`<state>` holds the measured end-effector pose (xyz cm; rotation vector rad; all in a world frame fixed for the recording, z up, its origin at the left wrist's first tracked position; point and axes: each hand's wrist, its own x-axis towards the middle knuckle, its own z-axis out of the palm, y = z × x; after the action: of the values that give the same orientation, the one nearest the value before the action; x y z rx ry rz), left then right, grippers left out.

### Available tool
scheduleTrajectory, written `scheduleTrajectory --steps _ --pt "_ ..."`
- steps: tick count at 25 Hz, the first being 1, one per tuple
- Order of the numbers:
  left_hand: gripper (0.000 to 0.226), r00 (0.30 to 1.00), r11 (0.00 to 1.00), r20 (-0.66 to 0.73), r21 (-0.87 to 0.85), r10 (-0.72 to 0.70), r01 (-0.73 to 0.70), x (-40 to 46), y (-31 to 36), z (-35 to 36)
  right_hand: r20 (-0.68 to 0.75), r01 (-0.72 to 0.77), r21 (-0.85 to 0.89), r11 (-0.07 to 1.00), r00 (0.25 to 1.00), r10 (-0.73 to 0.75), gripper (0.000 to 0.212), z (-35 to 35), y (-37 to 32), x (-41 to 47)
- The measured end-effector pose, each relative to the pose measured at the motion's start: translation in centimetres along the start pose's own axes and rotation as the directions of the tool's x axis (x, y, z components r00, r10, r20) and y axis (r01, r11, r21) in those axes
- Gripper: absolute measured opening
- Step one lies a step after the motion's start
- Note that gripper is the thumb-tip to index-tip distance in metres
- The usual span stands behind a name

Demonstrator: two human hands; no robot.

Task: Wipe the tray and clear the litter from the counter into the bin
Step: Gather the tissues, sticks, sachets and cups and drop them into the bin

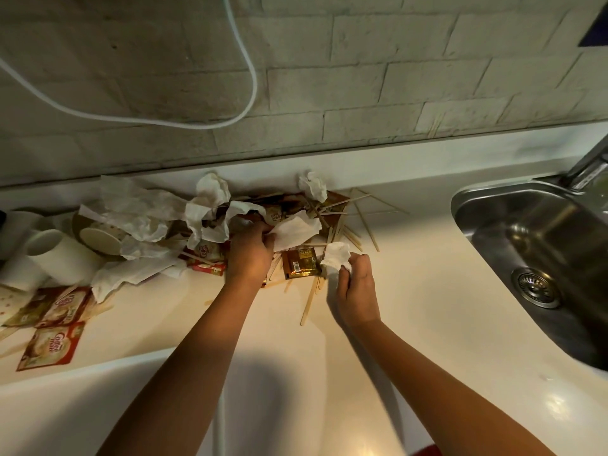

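Observation:
A heap of litter lies along the back of the cream counter [411,291]: crumpled white tissues [141,212], wooden stir sticks [365,222], red creamer sachets [49,345] and a gold-brown sachet [301,263]. My left hand [250,248] reaches into the middle of the heap, fingers closed on a white tissue [296,230]. My right hand [353,284] sits just right of the gold-brown sachet and pinches a small crumpled tissue [335,255]. No tray or bin is in view.
White paper cups [62,255] lie on their sides at the left end. A steel sink [533,238] with its tap [589,162] is set in the counter at the right. A white cable [250,77] hangs on the brick wall behind.

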<state>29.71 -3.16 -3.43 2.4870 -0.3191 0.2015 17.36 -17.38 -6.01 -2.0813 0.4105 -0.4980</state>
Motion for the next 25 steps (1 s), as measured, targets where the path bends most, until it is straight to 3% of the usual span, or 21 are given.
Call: scheduleTrajectory --steps 4,8,12,17,21,25 --pt "0.024 0.988 0.992 -0.148 -0.123 -0.036 0.017 -1.3 1.5 -2.3 -0.043 -0.107 0.115 0.988 0.993 0.112 0.013 -0.4 -0.7 0.1" --pt "0.025 0.973 0.977 -0.215 -0.210 -0.083 0.037 -4.0 3.2 -3.7 -0.236 -0.182 0.325 0.928 0.935 0.266 0.012 -1.7 -0.4 -0.4" --pt "0.025 0.979 0.938 -0.155 -0.339 -0.132 0.073 -7.1 4.2 -4.4 -0.273 -0.191 0.337 0.922 0.917 0.290 0.017 -3.7 -0.3 -2.4" --pt "0.017 0.976 0.802 0.060 -0.561 -0.208 0.205 -10.3 5.0 -4.5 -0.328 -0.097 0.310 0.946 0.923 0.202 0.035 -7.1 -1.7 -5.9" --pt "0.039 0.983 0.744 0.107 -0.643 -0.148 0.182 -12.5 5.6 -4.2 -0.350 -0.102 0.360 0.927 0.906 0.236 0.033 -9.1 -1.1 -8.4" --pt "0.037 0.943 0.639 0.206 -0.696 -0.260 0.328 -14.2 6.2 -3.9 -0.333 -0.071 0.380 0.922 0.920 0.208 0.016 -10.8 -0.7 -10.5"
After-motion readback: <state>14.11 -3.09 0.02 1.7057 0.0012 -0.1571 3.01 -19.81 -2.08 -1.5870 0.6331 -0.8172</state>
